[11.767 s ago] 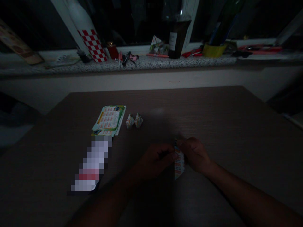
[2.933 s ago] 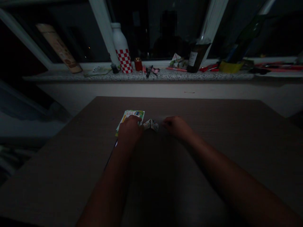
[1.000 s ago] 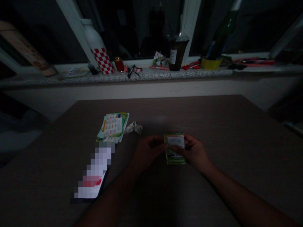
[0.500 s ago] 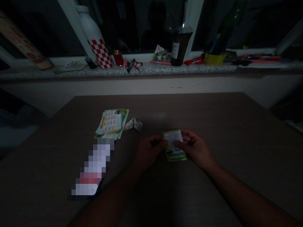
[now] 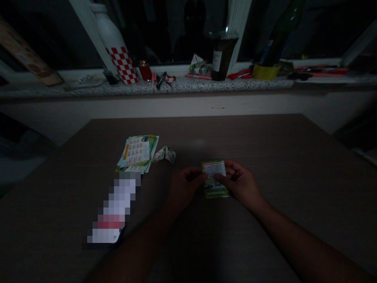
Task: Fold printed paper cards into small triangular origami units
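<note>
While the left hand (image 5: 186, 184) pinches the left edge of the card (image 5: 211, 183) between thumb and fingers, the right hand (image 5: 240, 182) holds its right side, thumb across the printed face. The card is right of the stack (image 5: 136, 152) and a little nearer. Just right of the stack sits the folded paper (image 5: 169, 154), and the phone (image 5: 116, 208) lies at the stack's near side.

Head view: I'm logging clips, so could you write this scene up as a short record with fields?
Left hand: pinches the card at its left edge
Right hand: grips the card's right side, thumb on its front
Card: green and white, printed
Table, left part: stack, folded paper to its right, phone nearer the person, screen pixelated
Sill: checkered bottle, cup, other items
Light: dim
</note>
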A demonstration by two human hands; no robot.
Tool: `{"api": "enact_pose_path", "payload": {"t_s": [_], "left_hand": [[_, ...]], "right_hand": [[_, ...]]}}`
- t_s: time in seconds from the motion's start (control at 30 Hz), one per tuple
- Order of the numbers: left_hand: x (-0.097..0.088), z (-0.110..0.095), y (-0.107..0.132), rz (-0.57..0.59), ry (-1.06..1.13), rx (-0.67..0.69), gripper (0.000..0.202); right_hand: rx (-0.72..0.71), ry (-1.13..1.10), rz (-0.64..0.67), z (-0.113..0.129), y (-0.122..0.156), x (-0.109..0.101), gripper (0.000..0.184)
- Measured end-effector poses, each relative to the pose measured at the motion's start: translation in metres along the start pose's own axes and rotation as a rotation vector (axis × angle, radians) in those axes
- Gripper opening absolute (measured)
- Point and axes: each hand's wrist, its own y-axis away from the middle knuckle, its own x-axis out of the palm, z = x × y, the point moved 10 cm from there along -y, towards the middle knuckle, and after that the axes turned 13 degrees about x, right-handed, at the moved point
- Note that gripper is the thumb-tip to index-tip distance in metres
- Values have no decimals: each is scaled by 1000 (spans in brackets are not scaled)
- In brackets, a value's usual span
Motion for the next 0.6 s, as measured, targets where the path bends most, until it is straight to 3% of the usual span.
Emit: {"api": "enact_pose_path", "payload": {"t_s": [0.6], "left_hand": [[-1, 1, 0, -4, 4, -2, 18]], "right_hand": [[0, -2, -3, 1, 0, 0, 39]]}}
